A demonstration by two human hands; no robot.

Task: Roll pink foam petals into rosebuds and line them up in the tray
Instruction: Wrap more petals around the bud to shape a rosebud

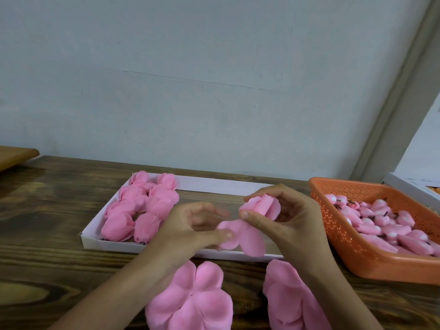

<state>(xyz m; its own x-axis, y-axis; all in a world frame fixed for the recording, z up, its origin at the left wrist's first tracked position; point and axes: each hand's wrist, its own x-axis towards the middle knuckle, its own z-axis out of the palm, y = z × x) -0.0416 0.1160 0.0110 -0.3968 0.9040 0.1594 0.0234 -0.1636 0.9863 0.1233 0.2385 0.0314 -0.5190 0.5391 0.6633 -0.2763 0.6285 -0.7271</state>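
My right hand (285,217) grips a half-rolled pink rosebud (262,206) above the white tray (91,241), thumb pressed at its base. My left hand (195,225) pinches one of the loose petals (234,239) that hang from the same piece. Several finished rosebuds (140,208) lie packed in the tray's left end. Two flat pink petal sheets lie on the wooden table in front of the tray, one (190,303) under my left wrist and one (290,298) under my right forearm.
An orange perforated basket (345,234) at the right holds several small pink buds with white tips. A wall runs along the back of the dark wooden table (47,210). A lighter wooden board (14,156) juts in at far left.
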